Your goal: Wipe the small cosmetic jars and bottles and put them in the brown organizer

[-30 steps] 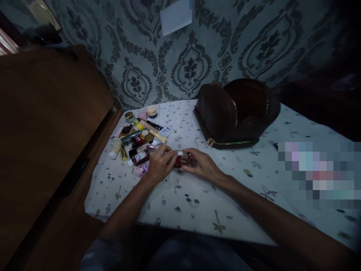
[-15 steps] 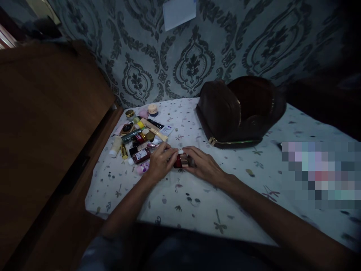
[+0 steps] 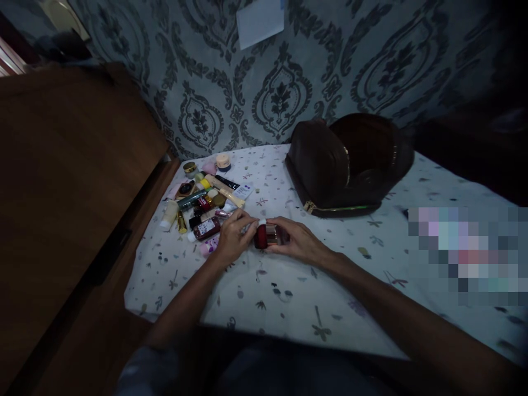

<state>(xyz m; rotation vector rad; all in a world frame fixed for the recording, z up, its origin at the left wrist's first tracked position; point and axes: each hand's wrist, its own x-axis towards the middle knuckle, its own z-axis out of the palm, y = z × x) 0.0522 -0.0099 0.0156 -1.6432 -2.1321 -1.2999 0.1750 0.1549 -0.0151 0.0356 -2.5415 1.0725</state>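
Observation:
Near the middle of the patterned white cloth, small bottles stand side by side between my hands: a red one with a white top and a clear, pinkish one to its right. My right hand has its thumb and fingers closed round the bottles from the right. My left hand touches the red bottle's left side with bent fingers. Left of it lies a pile of cosmetics, with a dark red labelled bottle, a gold tube and a cream tube.
An open brown bag stands on the cloth at the back right. A wooden panel borders the left side, and a patterned wall rises behind. Something pixelated is at the right.
My right hand's fingers have shifted a little right and spread around the clear bottle, which shows more now. My left hand has barely moved.

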